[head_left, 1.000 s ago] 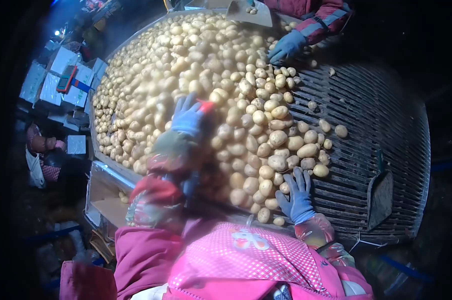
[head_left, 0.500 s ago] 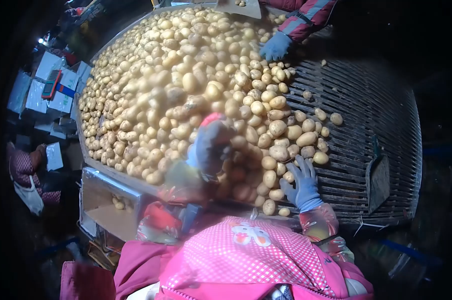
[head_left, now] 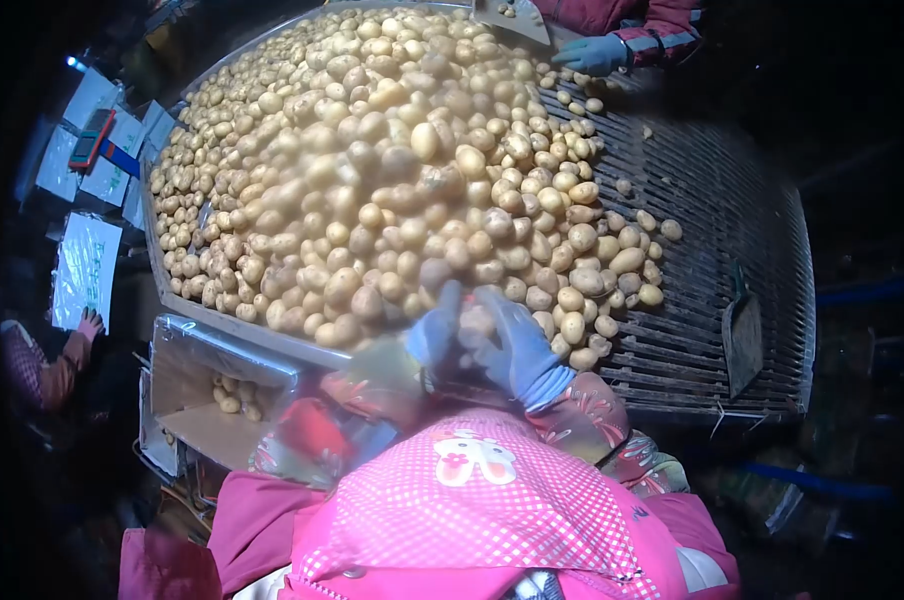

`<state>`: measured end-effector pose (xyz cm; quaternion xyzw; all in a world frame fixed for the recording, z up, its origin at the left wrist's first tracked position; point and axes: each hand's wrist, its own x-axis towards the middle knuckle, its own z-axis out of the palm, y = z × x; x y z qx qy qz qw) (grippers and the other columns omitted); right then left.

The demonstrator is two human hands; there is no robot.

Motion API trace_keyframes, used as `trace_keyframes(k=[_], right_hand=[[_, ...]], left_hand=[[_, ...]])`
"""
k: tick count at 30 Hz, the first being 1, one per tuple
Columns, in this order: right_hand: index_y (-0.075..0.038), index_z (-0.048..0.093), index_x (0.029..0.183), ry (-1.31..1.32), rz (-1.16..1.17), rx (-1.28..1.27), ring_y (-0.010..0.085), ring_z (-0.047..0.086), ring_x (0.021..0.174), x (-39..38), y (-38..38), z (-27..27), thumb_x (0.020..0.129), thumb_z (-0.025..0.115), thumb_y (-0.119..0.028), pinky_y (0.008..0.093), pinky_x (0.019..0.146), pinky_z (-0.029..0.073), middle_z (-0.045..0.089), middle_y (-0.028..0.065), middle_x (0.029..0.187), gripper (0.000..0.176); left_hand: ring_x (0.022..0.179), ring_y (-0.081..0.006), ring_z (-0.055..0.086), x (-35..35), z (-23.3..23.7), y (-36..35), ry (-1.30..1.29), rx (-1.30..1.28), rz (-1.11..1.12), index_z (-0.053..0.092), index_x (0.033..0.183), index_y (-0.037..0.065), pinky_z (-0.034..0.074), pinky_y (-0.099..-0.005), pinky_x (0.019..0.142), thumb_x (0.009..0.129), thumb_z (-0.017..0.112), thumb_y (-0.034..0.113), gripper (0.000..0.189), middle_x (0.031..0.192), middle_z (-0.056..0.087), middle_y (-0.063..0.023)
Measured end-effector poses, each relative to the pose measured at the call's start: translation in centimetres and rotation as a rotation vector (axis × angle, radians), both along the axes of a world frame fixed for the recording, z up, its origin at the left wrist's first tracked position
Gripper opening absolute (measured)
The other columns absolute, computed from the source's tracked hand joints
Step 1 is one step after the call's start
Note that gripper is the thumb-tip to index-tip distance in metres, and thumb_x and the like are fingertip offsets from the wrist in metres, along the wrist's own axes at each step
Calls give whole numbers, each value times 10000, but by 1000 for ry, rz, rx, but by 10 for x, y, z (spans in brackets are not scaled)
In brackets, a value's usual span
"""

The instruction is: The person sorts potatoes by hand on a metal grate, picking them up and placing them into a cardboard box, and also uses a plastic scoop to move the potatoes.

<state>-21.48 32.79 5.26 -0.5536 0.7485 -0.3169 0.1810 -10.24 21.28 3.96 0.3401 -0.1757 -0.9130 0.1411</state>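
Note:
My left hand and my right hand, both in blue-grey gloves, are close together at the near edge of a large heap of potatoes. A few potatoes lie between them, and the fingers of my right hand curl round these. My left hand is cupped against their other side; its fingers are partly hidden and a little blurred. Left of my hands, an open carton holds several potatoes.
The heap spreads onto a slatted metal rack, where a flat scoop lies. Across the table, a co-worker's gloved hand is beside a tilted pan. White cartons and a red handheld device are at the left.
My right hand has moved left off the rack's edge towards my left hand, which has come down nearer my body. More potatoes show in the carton. The co-worker's hand has drawn back.

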Motion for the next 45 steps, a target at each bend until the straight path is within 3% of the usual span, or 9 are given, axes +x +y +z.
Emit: trace_keyframes(k=[7, 12, 16, 22, 29, 34, 36, 40, 45], right_hand=[[12, 413, 1458, -1050, -372, -182, 208, 630, 1097, -1, 8, -13, 1000, 624, -99, 271, 925, 546, 630, 158, 1228, 516], [19, 564, 1288, -607, -134, -138, 175, 644, 992, -12, 21, -20, 1047, 534, -262, 281, 866, 540, 662, 115, 1154, 371], [0, 610, 1201, -834, -90, -35, 158, 627, 973, -3, 25, -22, 1056, 465, -486, 301, 864, 523, 680, 72, 1064, 528], [-15, 606, 1193, -896, -264, 58, 110, 640, 827, 8, 22, 2, 1047, 478, -510, 259, 705, 515, 661, 41, 1010, 532], [-28, 575, 1319, -1031, -339, 182, 111, 639, 826, -3, 18, 10, 1059, 483, -440, 232, 671, 496, 649, 61, 1072, 496], [-23, 624, 1241, -276, -662, -185, 301, 643, 1107, -112, 34, 3, 979, 577, -236, 420, 957, 515, 659, 140, 1233, 341], [-38, 623, 1242, 483, -530, -37, 369, 582, 1205, -201, 57, -29, 882, 688, -230, 471, 1051, 459, 600, 183, 1315, 413], [-56, 639, 1208, 469, -554, 242, 383, 613, 1123, -239, 57, -54, 793, 801, -284, 445, 1026, 483, 552, 231, 1336, 501], [-41, 659, 1161, -91, -625, 275, 312, 668, 1045, -265, 65, -35, 778, 852, -295, 395, 874, 567, 636, 188, 1259, 498]], left_hand=[[931, -273, 689, 14, 15, -2, 65, 71, -184, 476, 1395, 165, 569, -440, 838, 985, 536, 576, 583, 1098, 652, -117], [901, -231, 682, 4, -55, 22, -212, -1775, -53, 503, 1366, 73, 567, -375, 818, 965, 643, 134, 429, 1098, 655, -92], [931, -323, 665, -17, -12, 59, -376, -1841, 345, 612, 1283, 144, 534, -379, 817, 863, 689, 168, 428, 1058, 683, -126], [853, -241, 672, 0, -38, 8, -77, -1271, -389, 595, 1205, 5, 562, -361, 739, 1009, 566, 283, 342, 1036, 673, -97], [1057, -280, 644, -20, -1, 30, 116, 79, 52, 576, 1229, 8, 550, -439, 889, 1034, 481, 468, 509, 1173, 649, -150], [1150, -275, 627, -16, 1, 28, 80, 254, 173, 564, 1271, 63, 547, -469, 931, 1021, 555, 457, 467, 1267, 627, -134], [1125, -238, 629, -13, -3, 27, 200, 131, 52, 565, 1274, 106, 543, -407, 934, 999, 623, 357, 376, 1244, 625, -77], [910, -168, 605, -17, 4, 27, 177, -247, -97, 571, 1236, 100, 526, -310, 783, 996, 587, 221, 270, 1055, 624, -16], [760, -166, 572, -15, 3, 22, -2, 17, 71, 538, 1298, 108, 487, -307, 643, 1022, 488, 206, 296, 931, 609, -21]])
